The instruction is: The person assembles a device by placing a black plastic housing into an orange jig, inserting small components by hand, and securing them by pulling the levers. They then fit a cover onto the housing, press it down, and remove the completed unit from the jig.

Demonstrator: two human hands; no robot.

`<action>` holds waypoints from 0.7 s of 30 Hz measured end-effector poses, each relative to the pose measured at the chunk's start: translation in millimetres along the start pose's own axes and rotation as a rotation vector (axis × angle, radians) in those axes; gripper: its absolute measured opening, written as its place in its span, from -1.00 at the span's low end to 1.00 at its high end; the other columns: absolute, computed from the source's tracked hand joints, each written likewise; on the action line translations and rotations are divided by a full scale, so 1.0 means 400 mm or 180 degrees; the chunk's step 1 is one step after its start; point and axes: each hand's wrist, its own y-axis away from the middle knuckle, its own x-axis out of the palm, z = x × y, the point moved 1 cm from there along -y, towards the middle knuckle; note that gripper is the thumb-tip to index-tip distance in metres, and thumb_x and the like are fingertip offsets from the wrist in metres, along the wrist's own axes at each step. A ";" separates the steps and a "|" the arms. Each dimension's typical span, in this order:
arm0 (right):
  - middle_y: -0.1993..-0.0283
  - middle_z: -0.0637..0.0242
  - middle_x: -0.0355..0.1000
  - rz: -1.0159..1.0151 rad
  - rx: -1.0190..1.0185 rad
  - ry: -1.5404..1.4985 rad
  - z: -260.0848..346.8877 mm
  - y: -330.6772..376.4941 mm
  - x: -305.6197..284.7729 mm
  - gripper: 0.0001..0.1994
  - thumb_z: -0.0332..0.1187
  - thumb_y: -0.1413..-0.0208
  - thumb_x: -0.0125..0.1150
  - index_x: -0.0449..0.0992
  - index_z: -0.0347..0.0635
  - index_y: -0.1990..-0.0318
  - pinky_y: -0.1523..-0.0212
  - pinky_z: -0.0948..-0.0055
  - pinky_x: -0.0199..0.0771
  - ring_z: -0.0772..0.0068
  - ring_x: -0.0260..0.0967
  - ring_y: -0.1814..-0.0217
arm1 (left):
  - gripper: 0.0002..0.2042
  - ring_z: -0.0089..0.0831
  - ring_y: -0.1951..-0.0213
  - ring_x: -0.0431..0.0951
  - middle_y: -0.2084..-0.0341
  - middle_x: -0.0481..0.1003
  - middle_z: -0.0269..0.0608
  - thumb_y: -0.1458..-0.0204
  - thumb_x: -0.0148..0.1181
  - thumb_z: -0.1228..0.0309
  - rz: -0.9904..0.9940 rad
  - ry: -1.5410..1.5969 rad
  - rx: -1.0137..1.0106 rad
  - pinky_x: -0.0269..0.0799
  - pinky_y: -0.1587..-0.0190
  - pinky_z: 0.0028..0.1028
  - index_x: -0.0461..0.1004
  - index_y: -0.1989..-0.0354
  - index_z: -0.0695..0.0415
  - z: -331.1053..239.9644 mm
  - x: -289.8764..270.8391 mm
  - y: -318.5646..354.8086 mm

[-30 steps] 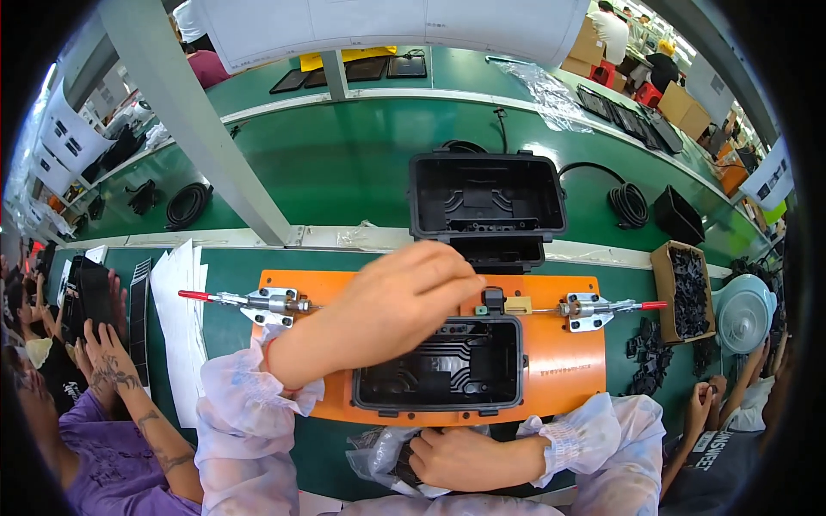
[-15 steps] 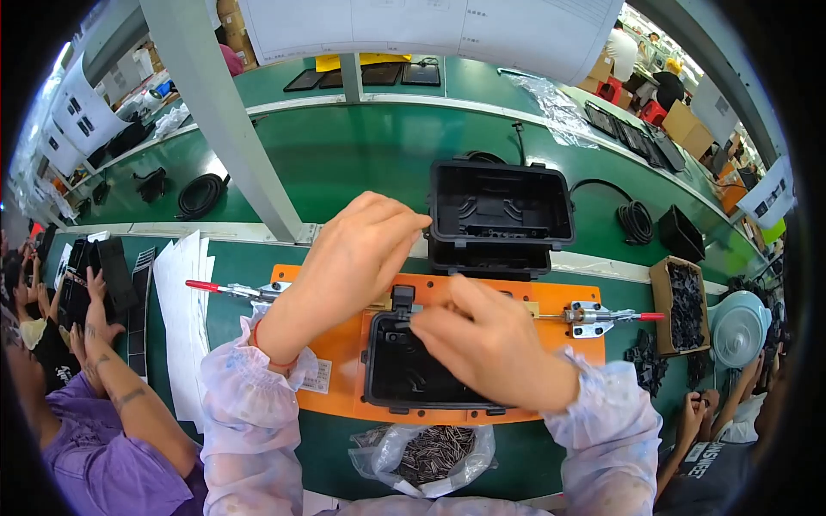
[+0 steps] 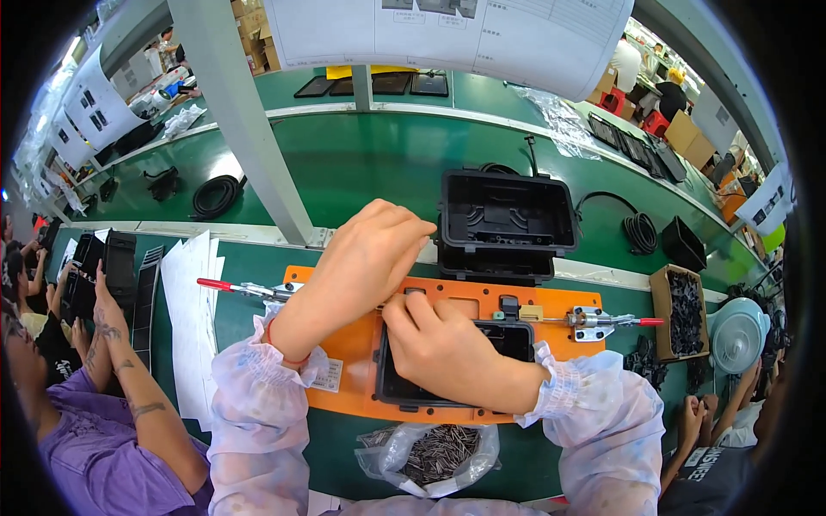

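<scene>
The black case [image 3: 514,341] lies in front of me on the orange plate [image 3: 354,397], its open side up. It is a shallow rectangular shell with rounded corners, dark and plain, with a raised rim running around it; small catches stick out along the near edge. The inside is black too, but my right hand [image 3: 440,346] hides most of it, so only the right end shows clearly.

That hand is bent over the left part of the case, fingers curled and fingertips near its far left corner; I cannot tell whether they pinch anything. My left hand [image 3: 376,249] is above the far left of the plate, wrist arched and fingers folded down close together; I cannot tell whether it holds something.

At the far rim, toward the right, stands 1 small black block [image 3: 509,308], just beside 1 beige block [image 3: 531,313]. To its right is 1 metal clamp [image 3: 594,321] with a red handle. Beyond the plate sit 2 black housings [image 3: 508,215], and nearest me rests 1 clear bag [image 3: 392,456] of slender metal pieces.
</scene>
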 end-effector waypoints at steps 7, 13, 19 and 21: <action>0.06 0.10 0.52 -0.0465 0.1139 -0.1473 -0.138 0.137 -0.120 -0.54 -0.63 0.16 0.29 0.60 -0.28 -0.02 0.15 0.24 0.59 0.10 0.52 0.12 | -0.82 -0.07 0.11 0.53 0.22 0.58 -0.08 -0.10 0.27 0.57 0.0473 0.0122 0.0265 0.46 0.03 -0.19 0.61 0.12 0.27 -0.019 -0.007 0.024; 0.09 0.08 0.51 -0.0083 0.3447 0.0059 -0.268 0.512 -0.214 -0.74 -0.40 -0.22 0.32 0.57 -0.35 0.00 0.16 0.24 0.50 0.03 0.50 0.10 | -0.68 -0.15 0.05 0.51 0.09 0.56 -0.16 -0.02 0.37 0.49 0.0745 0.0259 0.0658 0.41 -0.04 -0.20 0.58 0.02 0.25 -0.144 0.015 0.072; 0.05 0.11 0.53 -0.0356 0.4925 -0.1302 -0.307 0.774 -0.150 -0.58 -0.17 -0.31 0.30 0.53 -0.42 -0.07 0.15 0.34 0.58 0.28 0.58 0.16 | -0.51 -0.11 -0.06 0.45 -0.06 0.47 0.00 -0.03 0.37 0.33 0.0809 -0.0060 0.0993 0.37 -0.18 -0.12 0.48 -0.10 0.37 -0.214 0.089 0.037; -0.02 0.13 0.54 -0.1492 0.5359 -0.2757 -0.318 0.774 -0.124 -0.57 -0.17 -0.41 0.16 0.44 -0.36 -0.20 0.09 0.44 0.65 0.36 0.59 0.13 | -0.53 -0.12 -0.05 0.46 -0.03 0.48 -0.01 -0.03 0.37 0.33 0.0871 -0.0063 0.1076 0.37 -0.17 -0.12 0.49 -0.07 0.38 -0.205 0.131 0.031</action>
